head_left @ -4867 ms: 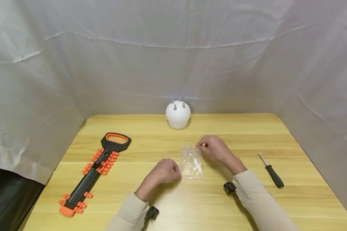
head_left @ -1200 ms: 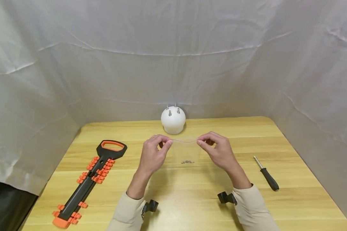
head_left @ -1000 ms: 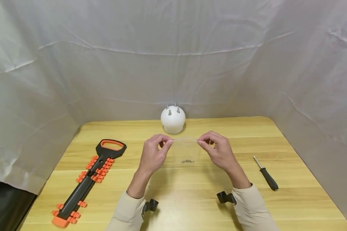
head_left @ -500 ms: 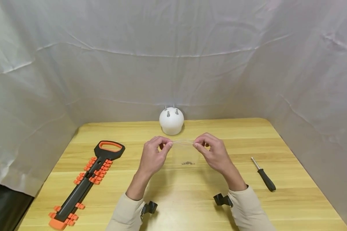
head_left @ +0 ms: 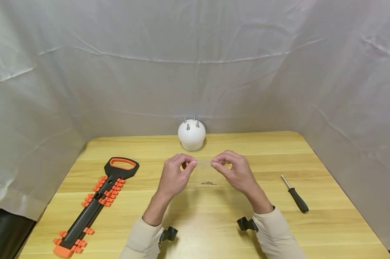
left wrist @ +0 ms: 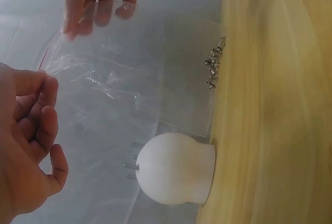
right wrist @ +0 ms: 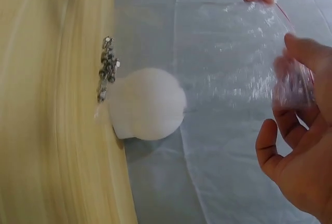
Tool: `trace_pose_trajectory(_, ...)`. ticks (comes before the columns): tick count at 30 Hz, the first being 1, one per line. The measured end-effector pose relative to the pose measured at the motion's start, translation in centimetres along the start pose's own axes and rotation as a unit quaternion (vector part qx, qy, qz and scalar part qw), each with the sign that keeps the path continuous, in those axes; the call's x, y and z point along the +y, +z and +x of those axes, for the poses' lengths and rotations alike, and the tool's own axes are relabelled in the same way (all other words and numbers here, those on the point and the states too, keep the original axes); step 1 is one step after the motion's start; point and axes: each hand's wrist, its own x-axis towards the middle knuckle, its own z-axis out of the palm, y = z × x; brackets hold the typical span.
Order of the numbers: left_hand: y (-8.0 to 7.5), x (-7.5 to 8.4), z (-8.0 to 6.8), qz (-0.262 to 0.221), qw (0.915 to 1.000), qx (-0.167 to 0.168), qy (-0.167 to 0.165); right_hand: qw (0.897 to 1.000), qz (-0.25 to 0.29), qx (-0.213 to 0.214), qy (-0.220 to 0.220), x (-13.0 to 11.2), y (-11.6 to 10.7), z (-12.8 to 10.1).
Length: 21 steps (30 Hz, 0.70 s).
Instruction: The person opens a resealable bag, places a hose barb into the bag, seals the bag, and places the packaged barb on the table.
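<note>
A small clear plastic bag [head_left: 207, 173] hangs upright above the table, with several tiny metal screws [head_left: 208, 183] gathered at its bottom. My left hand [head_left: 191, 164] pinches the left end of the bag's top edge. Close beside it, my right hand [head_left: 215, 164] pinches the same edge. In the left wrist view the bag [left wrist: 119, 79] stretches from my left hand [left wrist: 44, 92] to the right hand's fingers [left wrist: 98, 6], screws [left wrist: 213, 63] low in it. The right wrist view shows the bag [right wrist: 233, 53] pinched by my right hand [right wrist: 295, 79].
A white dome [head_left: 191, 135] with three metal pins stands at the back of the wooden table [head_left: 214, 230]. A long black and orange tool holder [head_left: 97, 201] lies at the left. A black-handled screwdriver [head_left: 295, 194] lies at the right. Grey cloth walls surround the table.
The bag lay on the table 4.9 s ago and now hangs lifted between both hands. Over the last second my right hand has slid left along the top edge toward the left hand.
</note>
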Motion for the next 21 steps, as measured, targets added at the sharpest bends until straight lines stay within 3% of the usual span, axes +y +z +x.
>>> trace_pose_trajectory(12,0.39,0.6,-0.29,-0.001,0.9999,-0.015,0.005,0.999,-0.032,-0.021,-0.024,-0.52,0.16,0.0)
trace_pose_trajectory(21,0.77,0.65,-0.38,0.001,0.9995,-0.014,0.028,0.993,-0.08,-0.007,-0.085,-0.76,0.96,0.09)
